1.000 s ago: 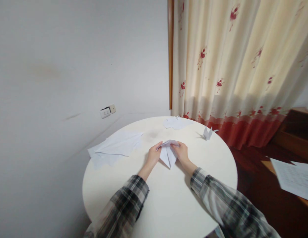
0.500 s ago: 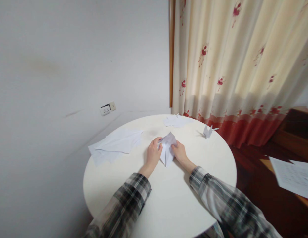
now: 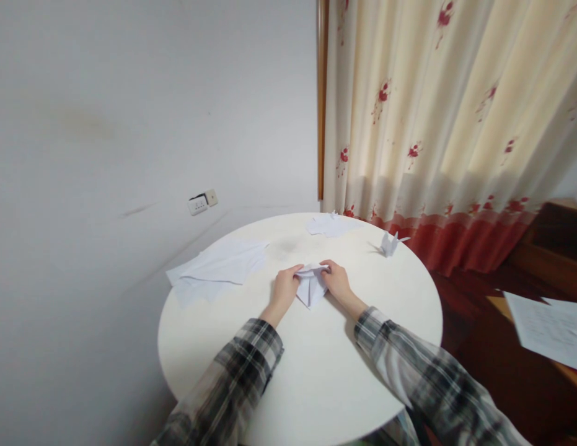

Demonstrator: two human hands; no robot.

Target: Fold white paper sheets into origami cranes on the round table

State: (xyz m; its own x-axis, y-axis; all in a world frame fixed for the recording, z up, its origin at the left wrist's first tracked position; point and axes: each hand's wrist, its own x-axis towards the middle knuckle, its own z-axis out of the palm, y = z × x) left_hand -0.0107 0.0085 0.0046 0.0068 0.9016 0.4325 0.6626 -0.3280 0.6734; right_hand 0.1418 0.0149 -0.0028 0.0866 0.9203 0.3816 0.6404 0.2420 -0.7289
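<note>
A small folded white paper [image 3: 311, 290] lies over the middle of the round white table [image 3: 316, 384], its lower end a point with a crease down the centre. My left hand [image 3: 286, 286] pinches its upper left edge between thumb and fingers. At the upper right edge, my right hand [image 3: 337, 279] grips the paper with thumb and curled fingers. The top of the paper is folded down into a nearly flat edge between the hands. Beyond my right hand stands a folded paper crane [image 3: 389, 244].
Loose white sheets [image 3: 218, 265] overlap at the table's left edge. More paper [image 3: 330, 225] lies at the far edge with a small folded piece on it. Behind are a wall socket [image 3: 198, 205] and a flowered curtain [image 3: 409, 124]. Written sheets [image 3: 548, 325] lie at the right.
The paper's top flap, raised to a point before, is now down toward me and flattened. Both hands have shifted slightly with it, the fingers nearer the top edge.
</note>
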